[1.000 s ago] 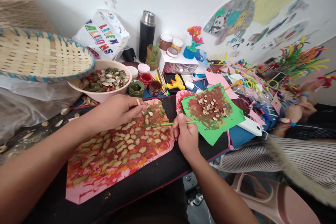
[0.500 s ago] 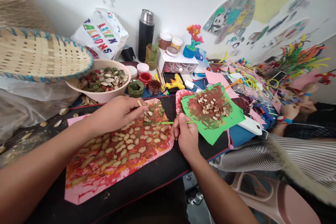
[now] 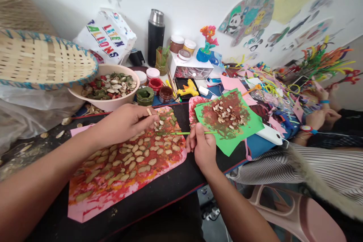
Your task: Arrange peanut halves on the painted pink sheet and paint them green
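- Over the painted pink sheet (image 3: 75, 211) before you, your left hand (image 3: 127, 124) pinches a pale stick (image 3: 149, 112) near the sheet's far edge.
- Your right hand (image 3: 203, 147), fingers curled closed, grips a thin green stick (image 3: 177, 133) pointing toward your left.
- Peanuts (image 3: 138, 153) lie in loose rows on that sheet.
- Right of it, a green sheet (image 3: 227, 146) bears pale pieces (image 3: 225, 115).
- Beyond your left hand stand a bowl (image 3: 109, 104) and paint jars (image 3: 145, 97).

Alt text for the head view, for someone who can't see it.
The left hand holds a pale stick over a painted sheet dotted with peanuts; the right hand, at its right edge, holds a thin green stick. Paint jars and a bowl stand behind.
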A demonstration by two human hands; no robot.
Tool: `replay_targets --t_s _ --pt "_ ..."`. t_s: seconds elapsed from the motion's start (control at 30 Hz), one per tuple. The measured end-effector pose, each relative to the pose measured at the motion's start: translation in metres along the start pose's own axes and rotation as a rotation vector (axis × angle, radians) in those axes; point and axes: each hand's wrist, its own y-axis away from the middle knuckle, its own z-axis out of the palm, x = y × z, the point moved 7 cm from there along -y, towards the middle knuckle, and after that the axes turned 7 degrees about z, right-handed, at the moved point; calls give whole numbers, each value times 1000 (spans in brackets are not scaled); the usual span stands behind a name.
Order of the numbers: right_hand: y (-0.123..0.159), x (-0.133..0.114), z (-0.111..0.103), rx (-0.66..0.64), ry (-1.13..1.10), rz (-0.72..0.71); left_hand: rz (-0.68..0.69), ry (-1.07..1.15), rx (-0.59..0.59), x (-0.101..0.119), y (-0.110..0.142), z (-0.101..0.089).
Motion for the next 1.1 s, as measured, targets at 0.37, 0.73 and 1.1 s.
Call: replay_targets --t_s 0.37,0.73,1.1 --pt "-2 -7 -11 79 -22 -59 -16 7 -12 -1 1 -4" --pt "-11 -8 1 45 -34 -46 -32 3 -57 -12 2 7" --pt "-4 -12 0 17 -51 -55 -52 -10 -31 -16 3 3"
